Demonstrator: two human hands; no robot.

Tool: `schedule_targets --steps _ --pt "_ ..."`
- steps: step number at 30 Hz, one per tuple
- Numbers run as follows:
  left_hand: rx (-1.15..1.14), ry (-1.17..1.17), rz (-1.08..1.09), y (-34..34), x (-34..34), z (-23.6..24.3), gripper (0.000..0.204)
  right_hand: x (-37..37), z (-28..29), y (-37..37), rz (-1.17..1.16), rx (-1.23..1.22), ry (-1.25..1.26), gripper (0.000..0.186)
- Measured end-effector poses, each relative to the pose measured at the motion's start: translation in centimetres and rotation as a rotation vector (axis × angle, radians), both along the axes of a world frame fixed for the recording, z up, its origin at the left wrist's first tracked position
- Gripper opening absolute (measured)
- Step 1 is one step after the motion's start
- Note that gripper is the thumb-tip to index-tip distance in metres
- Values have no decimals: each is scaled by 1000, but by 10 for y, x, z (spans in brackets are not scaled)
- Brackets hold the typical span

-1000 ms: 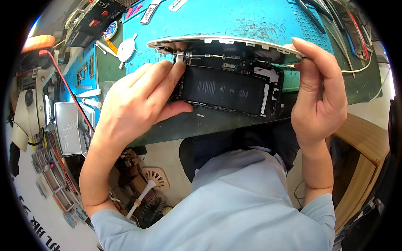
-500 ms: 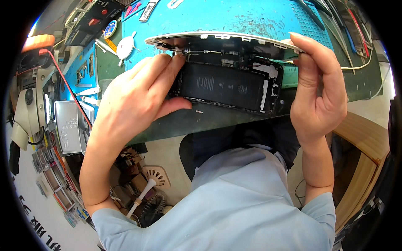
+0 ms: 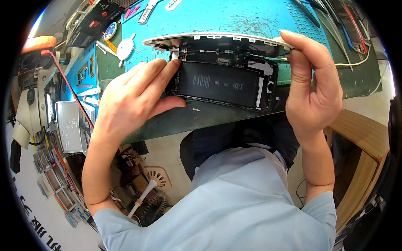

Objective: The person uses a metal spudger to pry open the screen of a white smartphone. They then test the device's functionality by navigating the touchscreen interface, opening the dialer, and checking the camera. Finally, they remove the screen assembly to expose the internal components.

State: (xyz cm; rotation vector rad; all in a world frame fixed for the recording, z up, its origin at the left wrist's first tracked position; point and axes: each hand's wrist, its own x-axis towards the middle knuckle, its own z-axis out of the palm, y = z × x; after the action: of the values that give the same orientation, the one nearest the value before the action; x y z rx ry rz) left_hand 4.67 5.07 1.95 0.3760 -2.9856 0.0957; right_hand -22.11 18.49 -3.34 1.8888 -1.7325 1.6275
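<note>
Matte green surface [image 3: 167, 127], scuffed blue mat [image 3: 234, 19] on it. The left hand [image 3: 134, 98] grips one end of the open phone [image 3: 271, 81], lying on the surface; the right hand [image 3: 314, 90] pinches the thin, white-rimmed screen [image 3: 226, 44], tilted up. Right hand and screen sit slightly further left than half a second ago. Two hands, one phone, one flat black battery [image 3: 215, 83].

At the left edge of the blue mat [image 3: 234, 19], a white disc [image 3: 125, 49] is set; farther left, a grey box [image 3: 69, 136] is placed; right of the mat, a white cable [image 3: 354, 64] is laid.
</note>
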Motion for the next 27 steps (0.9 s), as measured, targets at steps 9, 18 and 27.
schedule_targets --steps 9,18,27 --pt "-7 -83 -30 -4 -5 9 70 -2 0 0 22 -25 5 19" --pt "1 -47 -23 -2 -6 9 68 -3 0 -2 41 -67 42 19" --pt "552 324 376 -7 34 -6 35 -5 0 -1 124 -178 127 17"
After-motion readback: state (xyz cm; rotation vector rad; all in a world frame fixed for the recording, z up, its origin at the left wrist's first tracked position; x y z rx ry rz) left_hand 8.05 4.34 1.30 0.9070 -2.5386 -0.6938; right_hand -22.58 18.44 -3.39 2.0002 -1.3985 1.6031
